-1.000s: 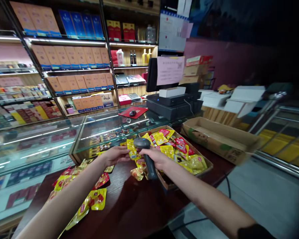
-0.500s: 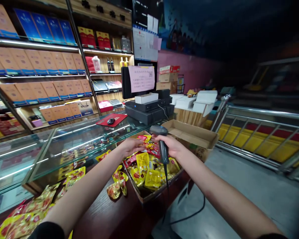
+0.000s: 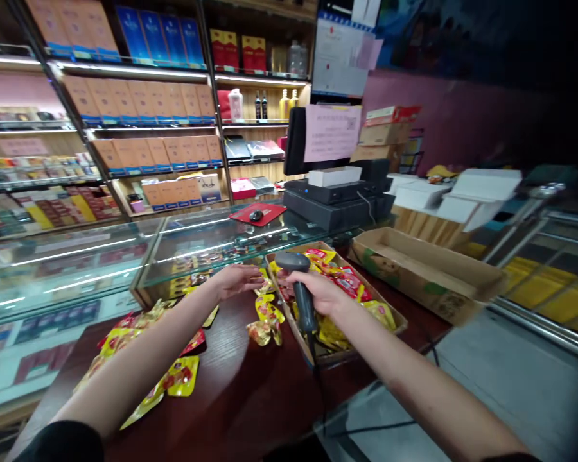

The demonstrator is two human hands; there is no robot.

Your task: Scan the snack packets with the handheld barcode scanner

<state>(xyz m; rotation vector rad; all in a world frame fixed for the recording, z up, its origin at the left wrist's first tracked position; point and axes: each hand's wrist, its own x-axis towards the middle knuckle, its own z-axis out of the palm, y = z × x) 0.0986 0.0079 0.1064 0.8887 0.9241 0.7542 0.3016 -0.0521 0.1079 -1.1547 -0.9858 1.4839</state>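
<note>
Your right hand (image 3: 315,290) curls round the rigid scanner's handle (image 3: 305,308); I can't tell whether your left hand (image 3: 235,281) pinches soft, likely slippery packets (image 3: 268,310), best edge-held.

We can't read any words or numbers. The pink paper (image 3: 331,133) on the screen (image 3: 296,142) has rows of blurry print and a square code (image 3: 351,124). The writing on the packets (image 3: 350,282) and shelf boxes (image 3: 158,99) is too small for us.
</note>
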